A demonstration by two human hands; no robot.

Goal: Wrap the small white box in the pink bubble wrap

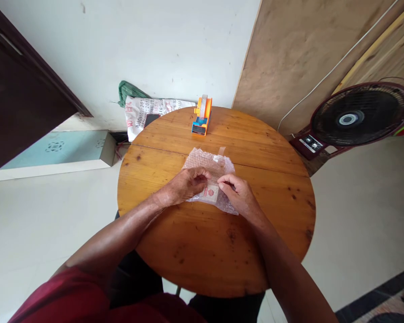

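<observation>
A sheet of bubble wrap (204,160) lies on the round wooden table, with a small flat pack with red print (210,193) at its near part. I cannot tell whether the pack lies under a layer of the wrap. My left hand (190,185) is over the left side, thumb and curled fingers closed at the wrap. On the right, my right hand (238,190) pinches the wrap with thumb and forefinger. The fingertips of both hands are close together above the pack. A strip of clear tape (222,151) sticks out past the wrap's far edge.
An orange and blue tape dispenser (202,117) with a roll stands near the far edge of the wooden table (276,197). Behind the table are a printed white sack (151,110) and a green bag (129,91). A dark fan (360,117) stands at the right.
</observation>
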